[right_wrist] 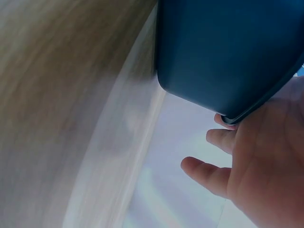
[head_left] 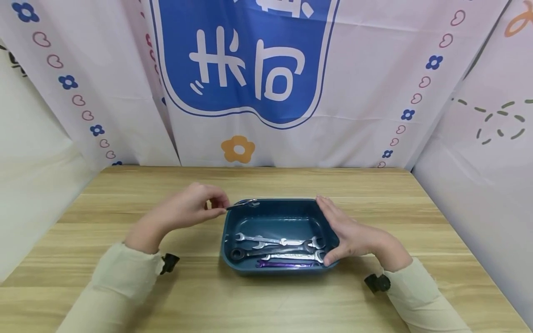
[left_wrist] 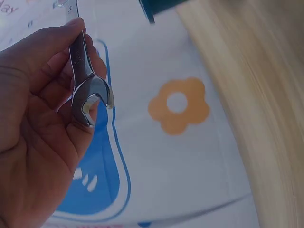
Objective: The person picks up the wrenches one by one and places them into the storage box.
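In the head view my left hand [head_left: 195, 206] pinches a silver open-end wrench [head_left: 243, 204] above the back left corner of a dark teal bin [head_left: 279, 271]. The left wrist view shows the thumb and fingers round that wrench's shank, its open jaw toward the palm. At the bin's right end my right hand [head_left: 354, 233] rests on the rim, fingers extended toward the back corner, thumb near the front one. Inside the bin, silver wrenches [head_left: 261, 239], a dark ring-ended wrench [head_left: 266, 252] and a purple wrench [head_left: 287, 264] lie side by side toward the front, some overlapping.
The bin stands on a wood-grain table [head_left: 266, 305]. A white printed cloth [head_left: 358, 115] with a blue emblem hangs behind the table's back edge, and more cloth hangs at both sides. Each wrist wears a small black device [head_left: 169, 263].
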Motion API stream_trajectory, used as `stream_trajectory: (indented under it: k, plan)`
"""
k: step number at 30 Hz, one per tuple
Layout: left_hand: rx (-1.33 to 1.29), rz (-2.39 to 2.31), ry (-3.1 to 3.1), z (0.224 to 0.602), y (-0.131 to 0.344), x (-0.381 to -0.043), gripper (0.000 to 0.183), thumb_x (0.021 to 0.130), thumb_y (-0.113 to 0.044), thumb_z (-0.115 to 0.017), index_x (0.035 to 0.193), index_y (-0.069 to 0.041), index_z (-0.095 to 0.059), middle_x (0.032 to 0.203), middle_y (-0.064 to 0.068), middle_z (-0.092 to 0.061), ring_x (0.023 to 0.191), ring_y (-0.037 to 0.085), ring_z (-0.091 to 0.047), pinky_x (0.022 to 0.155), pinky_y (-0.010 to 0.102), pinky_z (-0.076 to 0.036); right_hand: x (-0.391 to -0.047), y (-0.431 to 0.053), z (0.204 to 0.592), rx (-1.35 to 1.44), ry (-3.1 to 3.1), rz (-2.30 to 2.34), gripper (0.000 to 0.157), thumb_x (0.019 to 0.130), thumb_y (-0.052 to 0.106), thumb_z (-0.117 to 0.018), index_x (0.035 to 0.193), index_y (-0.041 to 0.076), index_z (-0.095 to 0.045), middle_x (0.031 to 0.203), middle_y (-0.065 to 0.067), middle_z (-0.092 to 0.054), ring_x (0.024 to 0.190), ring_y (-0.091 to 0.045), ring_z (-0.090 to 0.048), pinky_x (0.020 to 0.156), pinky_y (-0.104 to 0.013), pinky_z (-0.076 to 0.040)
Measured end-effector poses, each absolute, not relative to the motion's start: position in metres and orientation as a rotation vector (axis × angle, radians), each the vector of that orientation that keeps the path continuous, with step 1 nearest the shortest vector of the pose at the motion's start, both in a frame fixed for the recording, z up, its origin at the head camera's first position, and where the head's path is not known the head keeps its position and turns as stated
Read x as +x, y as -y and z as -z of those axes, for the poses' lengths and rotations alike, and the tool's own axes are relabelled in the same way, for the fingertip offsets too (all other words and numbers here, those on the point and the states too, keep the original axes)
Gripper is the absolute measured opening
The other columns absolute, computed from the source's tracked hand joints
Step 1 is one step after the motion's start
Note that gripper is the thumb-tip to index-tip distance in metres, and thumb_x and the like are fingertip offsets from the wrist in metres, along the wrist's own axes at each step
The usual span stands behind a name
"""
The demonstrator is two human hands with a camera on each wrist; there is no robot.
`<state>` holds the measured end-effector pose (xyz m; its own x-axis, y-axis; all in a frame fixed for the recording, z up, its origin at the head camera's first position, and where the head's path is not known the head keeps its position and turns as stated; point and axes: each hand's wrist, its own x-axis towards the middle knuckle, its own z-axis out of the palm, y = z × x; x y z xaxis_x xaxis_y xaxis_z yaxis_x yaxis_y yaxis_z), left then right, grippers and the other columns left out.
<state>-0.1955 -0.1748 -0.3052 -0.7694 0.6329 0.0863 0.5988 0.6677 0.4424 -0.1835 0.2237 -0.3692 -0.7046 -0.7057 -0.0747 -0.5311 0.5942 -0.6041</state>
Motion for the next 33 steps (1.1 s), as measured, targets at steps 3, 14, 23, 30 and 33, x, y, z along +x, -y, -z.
stream_trajectory:
  k: [3,14,23,30,33]
  plan:
    - [1.054,-0.697,-2.773,0.307,0.164,-0.196,0.006,0.092,-0.009,-0.069,0.097,-0.011,-0.072,0.085,-0.005,-0.068,0.075,0.008,-0.058,0.067,0.022,-0.054,-0.183,-0.223,0.368,-1.003,-2.526,0.796,0.144,0.066,0.065,-0.081,0.157,0.000,0.011,0.165,-0.024,0.011,0.151,-0.048,0.006,0.116,-0.071,-0.011]
    - [1.136,-0.685,-2.709,0.318,0.134,-0.201,0.004,0.093,-0.013,-0.069,0.096,-0.013,-0.072,0.084,-0.007,-0.066,0.073,0.007,-0.056,0.067,0.020,-0.053,-0.184,-0.222,0.369,-1.005,-2.536,0.788,0.143,0.067,0.060,-0.083,0.157,0.003,0.012,0.165,-0.025,0.010,0.152,-0.047,0.005,0.116,-0.070,-0.012]
    - [1.177,-0.659,-2.668,0.331,0.112,-0.205,0.007,0.093,-0.014,-0.069,0.098,-0.010,-0.073,0.087,-0.006,-0.066,0.076,0.008,-0.057,0.071,0.019,-0.053,-0.184,-0.222,0.370,-1.010,-2.540,0.799,0.143,0.067,0.056,-0.085,0.158,0.005,0.013,0.165,-0.025,0.011,0.152,-0.047,0.005,0.116,-0.070,-0.012]
    - [1.227,-0.644,-2.656,0.346,0.101,-0.207,0.007,0.093,-0.014,-0.069,0.098,-0.010,-0.073,0.090,-0.004,-0.068,0.078,0.007,-0.058,0.073,0.019,-0.053,-0.182,-0.222,0.370,-1.005,-2.548,0.773,0.142,0.067,0.052,-0.086,0.157,0.002,0.012,0.164,-0.027,0.009,0.151,-0.048,0.004,0.116,-0.070,-0.011]
    - [1.235,-0.671,-2.639,0.351,0.099,-0.209,0.007,0.093,-0.013,-0.069,0.098,-0.009,-0.073,0.090,-0.003,-0.069,0.078,0.006,-0.058,0.074,0.019,-0.053,-0.182,-0.221,0.370,-1.007,-2.549,0.775,0.142,0.068,0.052,-0.086,0.157,0.002,0.012,0.164,-0.027,0.009,0.151,-0.048,0.004,0.116,-0.069,-0.012]
